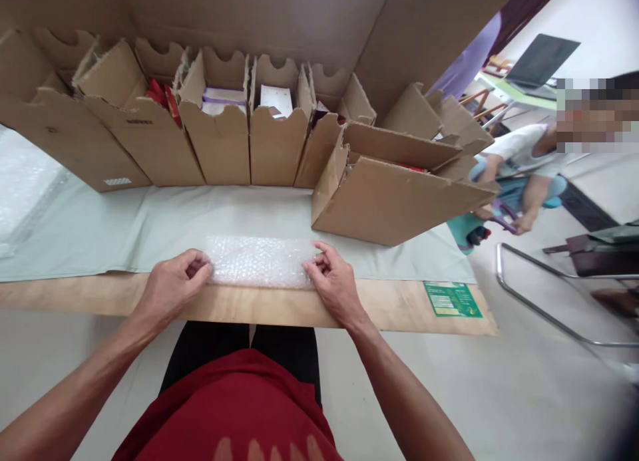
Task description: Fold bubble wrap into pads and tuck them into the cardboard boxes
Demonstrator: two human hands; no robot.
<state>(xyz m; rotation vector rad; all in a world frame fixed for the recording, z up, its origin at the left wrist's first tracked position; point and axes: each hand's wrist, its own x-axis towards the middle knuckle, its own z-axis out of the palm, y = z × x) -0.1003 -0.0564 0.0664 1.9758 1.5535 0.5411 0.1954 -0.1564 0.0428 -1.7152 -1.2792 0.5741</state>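
A flat, oblong piece of clear bubble wrap [260, 261] lies near the table's front edge, partly over the pale green cloth and partly over bare wood. My left hand [182, 278] pinches its left end between thumb and curled fingers. At the opposite end, my right hand [329, 275] grips the wrap, thumb and index finger at its edge and the other fingers curled. The sheet is stretched straight between both hands. Whether anything is inside the wrap, I cannot tell.
Several cardboard file boxes [277, 148] line the back, holding small packages. One box [399, 198] stands angled at the right. More bubble wrap [24, 181] lies far left. A green label [452, 299] sits on the wooden edge [389, 308]. Another person [519, 155] sits at the right beyond the table.
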